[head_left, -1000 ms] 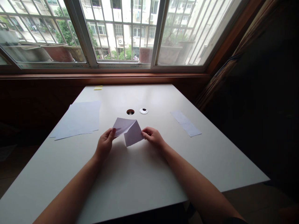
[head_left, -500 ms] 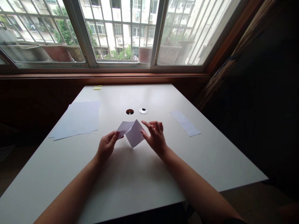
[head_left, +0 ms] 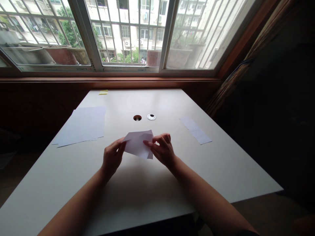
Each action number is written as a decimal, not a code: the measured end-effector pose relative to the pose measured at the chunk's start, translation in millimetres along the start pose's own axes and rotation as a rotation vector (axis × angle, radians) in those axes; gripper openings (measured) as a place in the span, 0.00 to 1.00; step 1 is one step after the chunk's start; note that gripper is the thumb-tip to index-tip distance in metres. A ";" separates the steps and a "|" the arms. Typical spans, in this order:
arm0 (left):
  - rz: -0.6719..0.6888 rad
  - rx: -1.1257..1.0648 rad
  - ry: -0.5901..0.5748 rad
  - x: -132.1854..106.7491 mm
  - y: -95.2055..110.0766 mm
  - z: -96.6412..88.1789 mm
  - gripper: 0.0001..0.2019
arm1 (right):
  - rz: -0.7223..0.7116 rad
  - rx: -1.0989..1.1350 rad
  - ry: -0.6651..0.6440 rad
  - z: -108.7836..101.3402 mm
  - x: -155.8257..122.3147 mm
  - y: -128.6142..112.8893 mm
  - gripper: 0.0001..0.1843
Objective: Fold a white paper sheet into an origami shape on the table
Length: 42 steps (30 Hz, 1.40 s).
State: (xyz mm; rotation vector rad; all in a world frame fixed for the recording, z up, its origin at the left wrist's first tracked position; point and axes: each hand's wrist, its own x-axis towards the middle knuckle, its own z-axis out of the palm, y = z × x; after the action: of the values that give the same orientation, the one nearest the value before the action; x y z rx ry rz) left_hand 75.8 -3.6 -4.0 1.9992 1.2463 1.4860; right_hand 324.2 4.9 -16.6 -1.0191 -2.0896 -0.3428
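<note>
A folded sheet of white paper [head_left: 137, 142] is held up above the white table [head_left: 137, 190], between both hands. My left hand [head_left: 112, 155] pinches its left edge with thumb and fingers. At the paper's right end, my right hand [head_left: 162, 147] grips it, the thumb lying on the near face and the fingers curled at the edge. A second layer of the paper shows at the lower right corner, below my right thumb.
Larger white sheets [head_left: 82, 126] lie stacked at the left. A paper strip [head_left: 196, 131] lies on the right. Behind the hands are a round hole [head_left: 137, 117] and a metal ring cover [head_left: 151, 117]. Yellow sticky notes [head_left: 103, 92] sit near the far edge, below the window [head_left: 130, 32].
The paper has gone from a tent-like fold with its right flap hanging down to a flatter shape facing me. My right hand has closed on its right end.
</note>
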 end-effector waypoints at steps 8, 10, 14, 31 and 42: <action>-0.297 -0.069 0.168 2.2 -5.3 -3.4 0.17 | -0.064 -0.070 -0.050 -5.9 3.2 -6.9 0.18; -0.330 -0.103 0.207 4.4 -7.3 -2.1 0.15 | -0.058 -0.065 -0.057 -5.6 3.9 -6.3 0.17; -0.418 -0.173 0.227 9.0 -20.1 0.0 0.13 | -0.078 -0.030 -0.064 -3.6 7.2 -3.9 0.13; -0.053 0.523 -0.030 12.8 -44.1 -13.2 0.24 | -0.250 0.546 -0.447 14.3 7.3 5.2 0.04; 0.006 0.685 -0.499 9.3 -62.6 -12.8 0.22 | -0.114 0.430 -0.584 7.0 7.2 3.5 0.38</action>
State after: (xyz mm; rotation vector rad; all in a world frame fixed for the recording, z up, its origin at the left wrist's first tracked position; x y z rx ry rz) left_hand 37.5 35.6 -38.3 2.5601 1.6346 0.4986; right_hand 320.5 14.9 -16.3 -0.7965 -2.5870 0.3898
